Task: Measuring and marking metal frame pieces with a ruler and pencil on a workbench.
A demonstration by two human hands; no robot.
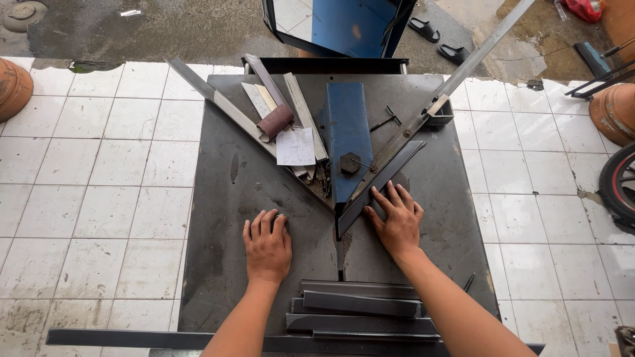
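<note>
My left hand [267, 246] lies flat on the dark metal work table [225, 264], fingers together, holding nothing. My right hand [397, 221] presses down on a dark metal strip [390, 173] that lies diagonally against the right guide bar [423, 116] of a V-shaped jig. A blue metal plate [347, 132] with a hexagonal bolt [350, 163] sits at the middle of the jig, just above both hands. Several cut dark metal strips [360, 311] lie stacked on the table near my forearms.
On the left guide lie more metal strips [264, 99], a brown roll [276, 121] and a white paper [296, 146]. A long dark bar [119, 338] runs along the table's near edge. White tiled floor surrounds the table; clay pots [615, 109], sandals [423, 28] and a wheel [618, 185] stand around.
</note>
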